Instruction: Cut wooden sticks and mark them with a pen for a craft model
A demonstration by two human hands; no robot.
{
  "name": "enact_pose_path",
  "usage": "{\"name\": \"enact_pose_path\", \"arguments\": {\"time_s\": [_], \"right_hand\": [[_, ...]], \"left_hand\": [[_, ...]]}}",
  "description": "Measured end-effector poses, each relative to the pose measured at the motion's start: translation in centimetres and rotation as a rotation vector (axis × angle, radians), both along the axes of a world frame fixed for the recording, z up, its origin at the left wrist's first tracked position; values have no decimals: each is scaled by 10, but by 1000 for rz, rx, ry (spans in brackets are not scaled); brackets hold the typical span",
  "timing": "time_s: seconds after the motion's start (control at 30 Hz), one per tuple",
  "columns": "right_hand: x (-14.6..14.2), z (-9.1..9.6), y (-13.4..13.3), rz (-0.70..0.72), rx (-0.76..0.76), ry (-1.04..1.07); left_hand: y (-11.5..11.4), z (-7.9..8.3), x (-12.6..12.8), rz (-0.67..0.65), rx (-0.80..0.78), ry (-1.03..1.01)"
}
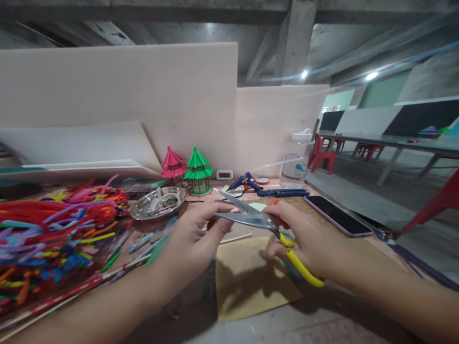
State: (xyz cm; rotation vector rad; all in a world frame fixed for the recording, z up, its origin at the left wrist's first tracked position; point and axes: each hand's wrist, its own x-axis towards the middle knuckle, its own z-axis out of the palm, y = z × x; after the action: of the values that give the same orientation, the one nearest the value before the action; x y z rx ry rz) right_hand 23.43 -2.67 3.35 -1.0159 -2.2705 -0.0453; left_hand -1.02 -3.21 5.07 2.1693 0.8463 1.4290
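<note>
My right hand (301,234) grips scissors (251,219) with yellow handles, their blades spread apart and pointing left. My left hand (201,234) is closed in a pinch of thumb and fingers beside the blades. A small pale tip (234,210) shows at its fingertips between the blades; what it belongs to is hidden. Below both hands a tan square of paper (251,306) lies on the table, with their shadow across it. A thin wooden stick (237,238) rests at its upper edge.
Colourful pipe cleaners (57,229) pile up at left beside a metal dish (158,203). Behind stand red (174,165) and green (196,169) pagoda models, a small clock (224,175), a blue glue gun (242,181) and a water bottle (296,162). A phone (339,216) lies right.
</note>
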Motion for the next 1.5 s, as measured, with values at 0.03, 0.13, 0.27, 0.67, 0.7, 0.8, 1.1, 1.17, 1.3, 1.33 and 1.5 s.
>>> {"name": "enact_pose_path", "arguments": {"time_s": [0.03, 0.13, 0.27, 0.67, 0.7, 0.8, 1.1, 1.17, 1.3, 1.33, 1.5], "right_hand": [[0, 0, 0, 4, 19, -6], [1, 2, 0, 14, 47, -19], [0, 3, -2, 10, 59, -23], [0, 6, -5, 11, 55, -29], [0, 6, -6, 0, 42, -31], [0, 8, -7, -17, -13, -46], [3, 3, -4, 12, -23, -37], [3, 1, -3, 27, 11, -22], [2, 1, -4, 20, -6, -33], [1, 1, -4, -2, -32, -34], [-6, 11, -8, -133, -193, 15]], "left_hand": [[0, -1, 0, 11, 8, 12], [0, 0, -1, 37, 11, 78], [-2, 5, 0, 31, 34, 125], [-3, 4, 2, -10, 100, 71], [-3, 3, 2, -13, 106, 61], [-3, 3, 3, -17, 138, 47], [-5, 1, 2, -14, 110, 72], [-5, -1, 2, 4, 93, 82], [-5, -4, 1, 21, 43, 94], [-5, -4, 1, 21, 27, 94], [-6, 4, 2, 71, -33, 75]]}}
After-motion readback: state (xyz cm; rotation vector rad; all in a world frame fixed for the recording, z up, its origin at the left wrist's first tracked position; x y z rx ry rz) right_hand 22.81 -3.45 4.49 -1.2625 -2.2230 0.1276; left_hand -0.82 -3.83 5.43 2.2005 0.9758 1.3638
